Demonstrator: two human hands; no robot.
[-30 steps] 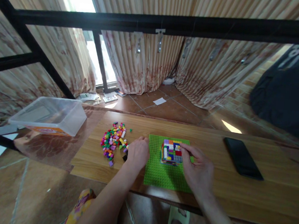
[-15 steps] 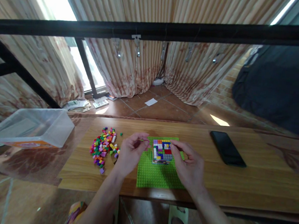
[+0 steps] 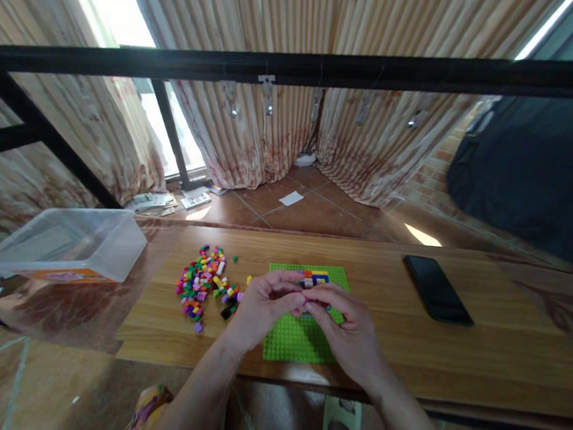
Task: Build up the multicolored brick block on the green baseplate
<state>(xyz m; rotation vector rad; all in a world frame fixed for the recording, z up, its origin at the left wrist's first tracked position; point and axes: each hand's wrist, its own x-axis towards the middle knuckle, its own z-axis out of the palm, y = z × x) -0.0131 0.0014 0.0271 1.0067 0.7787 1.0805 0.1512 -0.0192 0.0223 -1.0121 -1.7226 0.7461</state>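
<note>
My left hand and my right hand meet fingertip to fingertip over a green studded baseplate. Both are closed in a pinch. A small pinkish spot shows where the fingertips join, but what they hold is too small to make out. Just behind the fingers stands a low block build of many-coloured toy bricks on the baseplate. Its back edge shows orange, yellow and blue bricks; my hands hide most of the rest.
Left of the baseplate lies a heap of loose coloured bricks on the wooden table. A black phone rests at the right. A clear plastic bin stands beyond the table's left end. A dark metal bar crosses above.
My hands have come together from either side of the block build and now cover most of it. The view has shifted slightly.
</note>
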